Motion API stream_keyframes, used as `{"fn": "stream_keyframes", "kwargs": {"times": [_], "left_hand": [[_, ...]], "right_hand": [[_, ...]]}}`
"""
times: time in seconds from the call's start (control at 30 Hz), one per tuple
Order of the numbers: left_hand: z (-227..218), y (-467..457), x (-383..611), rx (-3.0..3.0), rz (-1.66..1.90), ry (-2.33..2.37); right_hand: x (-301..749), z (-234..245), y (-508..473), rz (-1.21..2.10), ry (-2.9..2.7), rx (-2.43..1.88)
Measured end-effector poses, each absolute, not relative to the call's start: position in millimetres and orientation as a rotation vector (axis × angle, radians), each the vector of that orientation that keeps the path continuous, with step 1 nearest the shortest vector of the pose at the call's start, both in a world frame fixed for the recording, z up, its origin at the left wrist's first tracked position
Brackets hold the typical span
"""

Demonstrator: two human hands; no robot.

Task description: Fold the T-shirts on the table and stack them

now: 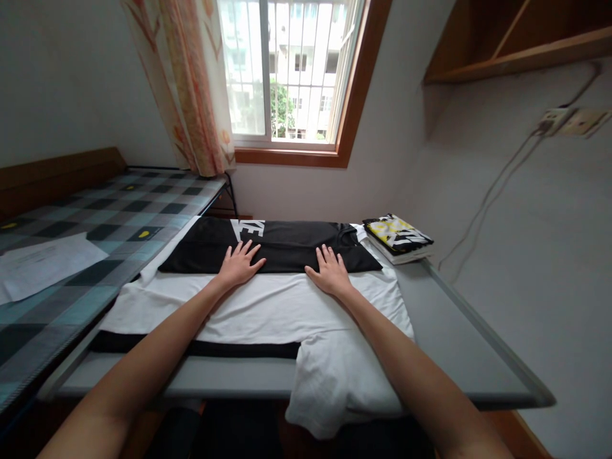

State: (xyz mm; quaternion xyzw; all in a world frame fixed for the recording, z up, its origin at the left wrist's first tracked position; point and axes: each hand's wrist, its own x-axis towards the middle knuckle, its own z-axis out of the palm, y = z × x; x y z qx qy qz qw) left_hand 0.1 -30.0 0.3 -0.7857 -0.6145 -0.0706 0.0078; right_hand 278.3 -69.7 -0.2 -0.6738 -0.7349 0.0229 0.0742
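A black T-shirt (287, 245) with white lettering lies folded into a long strip on top of a spread white T-shirt (268, 306). My left hand (240, 262) rests flat near the lettering, fingers spread over the black cloth's near edge. Farther right, my right hand (329, 269) presses flat on the same edge, close to the collar end. Both palms reach onto the white cloth. One white sleeve hangs over the table's front edge. A black strip of cloth (239, 349) shows along the white shirt's near side.
Folded clothes (399, 239) with a black, white and yellow print are stacked at the table's back right corner. The grey table (468, 344) meets the wall on the right. To the left stands a bed with a checked sheet (143, 210) and papers (48, 264) on it.
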Motion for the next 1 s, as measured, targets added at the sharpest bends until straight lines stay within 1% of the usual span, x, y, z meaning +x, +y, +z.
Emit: {"fn": "stream_keyframes", "kwargs": {"times": [0.17,0.47,1.0], "left_hand": [[-0.2,-30.1,0.3,-2.456,-0.21,-1.915],[-1.3,-28.9,-0.2,-2.456,-0.181,-1.908],[-1.7,-29.0,-0.3,-2.46,-0.21,-1.896]], "right_hand": [[279.6,0.7,-71.9,0.074,-2.205,-1.999],[297.8,-3.7,-69.7,0.052,-2.258,-1.778],[312.4,-6.9,-64.5,0.015,-2.235,-1.641]]}}
